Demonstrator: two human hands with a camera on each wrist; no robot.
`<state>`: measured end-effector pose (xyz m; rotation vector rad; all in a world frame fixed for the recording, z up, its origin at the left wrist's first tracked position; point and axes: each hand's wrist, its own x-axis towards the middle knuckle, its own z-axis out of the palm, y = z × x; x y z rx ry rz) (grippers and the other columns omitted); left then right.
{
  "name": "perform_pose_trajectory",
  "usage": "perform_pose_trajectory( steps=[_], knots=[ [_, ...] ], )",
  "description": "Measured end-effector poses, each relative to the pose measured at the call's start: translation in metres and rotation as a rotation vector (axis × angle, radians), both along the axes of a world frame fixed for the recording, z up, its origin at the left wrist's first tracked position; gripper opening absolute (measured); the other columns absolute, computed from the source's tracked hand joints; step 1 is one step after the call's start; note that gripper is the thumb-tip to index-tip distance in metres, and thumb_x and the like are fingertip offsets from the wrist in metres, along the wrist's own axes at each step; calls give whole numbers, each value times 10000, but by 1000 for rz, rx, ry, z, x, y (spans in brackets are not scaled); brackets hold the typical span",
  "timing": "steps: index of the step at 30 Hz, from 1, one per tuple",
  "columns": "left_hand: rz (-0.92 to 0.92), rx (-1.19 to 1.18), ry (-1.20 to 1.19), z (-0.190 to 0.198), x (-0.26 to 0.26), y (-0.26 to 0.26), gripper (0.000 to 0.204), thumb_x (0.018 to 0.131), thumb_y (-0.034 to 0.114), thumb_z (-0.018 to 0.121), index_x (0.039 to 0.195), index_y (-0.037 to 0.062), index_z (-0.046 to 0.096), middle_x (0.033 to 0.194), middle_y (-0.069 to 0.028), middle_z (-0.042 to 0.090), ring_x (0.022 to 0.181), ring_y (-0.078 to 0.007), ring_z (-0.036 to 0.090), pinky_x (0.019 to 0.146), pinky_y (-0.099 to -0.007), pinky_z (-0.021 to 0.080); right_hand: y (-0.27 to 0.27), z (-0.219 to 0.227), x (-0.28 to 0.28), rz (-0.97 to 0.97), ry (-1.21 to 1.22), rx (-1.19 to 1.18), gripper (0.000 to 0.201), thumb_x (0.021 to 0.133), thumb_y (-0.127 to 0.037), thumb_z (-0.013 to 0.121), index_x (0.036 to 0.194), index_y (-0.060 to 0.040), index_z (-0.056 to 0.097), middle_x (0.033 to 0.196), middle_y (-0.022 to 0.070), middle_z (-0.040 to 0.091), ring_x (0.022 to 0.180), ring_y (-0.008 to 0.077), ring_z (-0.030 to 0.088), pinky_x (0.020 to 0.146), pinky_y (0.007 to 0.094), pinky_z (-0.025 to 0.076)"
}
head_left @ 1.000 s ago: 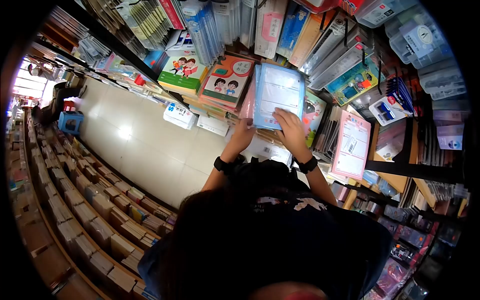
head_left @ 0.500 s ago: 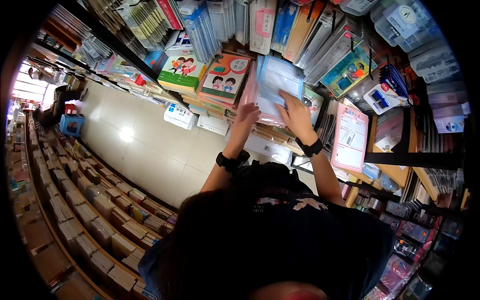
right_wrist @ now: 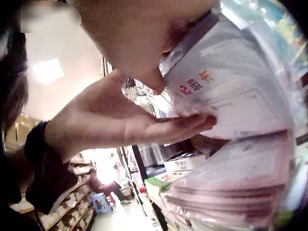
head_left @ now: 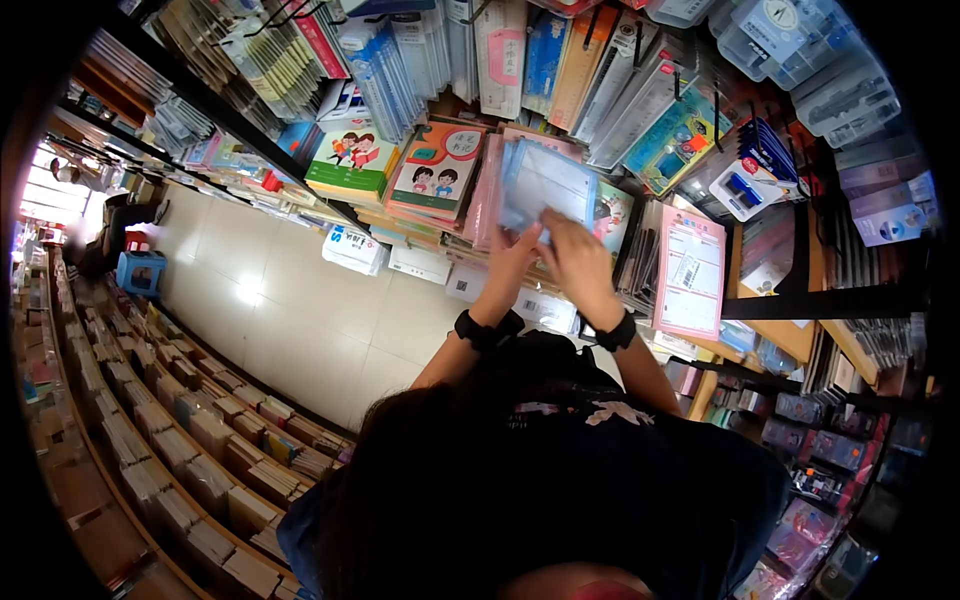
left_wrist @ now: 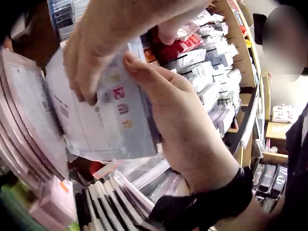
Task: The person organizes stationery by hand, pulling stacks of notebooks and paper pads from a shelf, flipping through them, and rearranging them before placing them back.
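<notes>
A blue pack of record cards (head_left: 555,180) in clear plastic is tilted up over the shelf stacks. My right hand (head_left: 580,262) grips its near edge; in the left wrist view the right thumb (left_wrist: 139,65) lies over the face beside coloured characters. My left hand (head_left: 512,268) is close beside it, and its extended fingers (right_wrist: 187,126) touch the pack's face in the right wrist view. Pink card packs (head_left: 485,195) in plastic lie stacked to the left of the blue one. The right hand's other fingers are hidden behind the pack.
Illustrated notebooks (head_left: 437,175) lie left of the pink packs, with green-covered books (head_left: 350,160) further left. Hanging packets and rulers (head_left: 570,75) crowd the shelf's back. A pink card pack (head_left: 690,270) stands at the right. Bookshelves (head_left: 200,430) and a blue stool (head_left: 140,272) flank the aisle.
The blue pack lay on the stack, then its near edge came up under my right hand. My left hand left its corner and has moved right, close to my right hand.
</notes>
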<state>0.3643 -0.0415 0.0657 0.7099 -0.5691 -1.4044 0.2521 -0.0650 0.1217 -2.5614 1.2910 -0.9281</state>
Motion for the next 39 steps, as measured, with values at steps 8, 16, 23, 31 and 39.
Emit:
perform_pose_trajectory(
  steps=[8, 16, 23, 31, 39],
  knots=[
    [260, 139, -260, -1, 34, -6, 261, 702, 80, 576, 921, -36, 494, 837, -58, 539, 725, -106, 494, 631, -213, 394, 14, -25, 5, 227, -226, 313, 392, 692, -171, 582, 1015, 12, 456, 1022, 153, 487, 947, 291, 459, 847, 341, 343],
    [241, -92, -726, 64, 73, 20, 319, 681, 92, 600, 934, -13, 437, 793, -61, 512, 703, -116, 484, 629, -234, 403, -45, -33, -5, 19, -945, 673, 464, 751, -177, 556, 1115, 19, 345, 1024, 96, 467, 954, 162, 426, 829, 280, 327],
    [370, -418, -728, 57, 79, -19, 395, 620, 41, 646, 950, -4, 433, 854, -104, 508, 789, -169, 488, 700, -273, 396, -49, -33, -4, -54, -1154, 430, 307, 739, -110, 545, 991, -10, 402, 864, 48, 496, 786, 103, 461, 675, 227, 376],
    [50, -429, -1112, 6, 88, -58, 387, 627, 57, 659, 954, 22, 457, 872, -62, 519, 798, -156, 491, 704, -267, 395, -48, -78, -5, -131, -1190, 297, 487, 646, -2, 585, 1054, -23, 321, 943, 80, 452, 865, 151, 448, 765, 267, 364],
    [62, -334, -972, -8, 80, -73, 467, 630, 45, 654, 1017, 7, 395, 898, -90, 489, 757, -159, 486, 673, -255, 408, -63, -77, -6, -180, -1170, 392, 466, 639, -55, 640, 1013, -17, 364, 915, 75, 491, 841, 144, 477, 733, 254, 384]
  ],
)
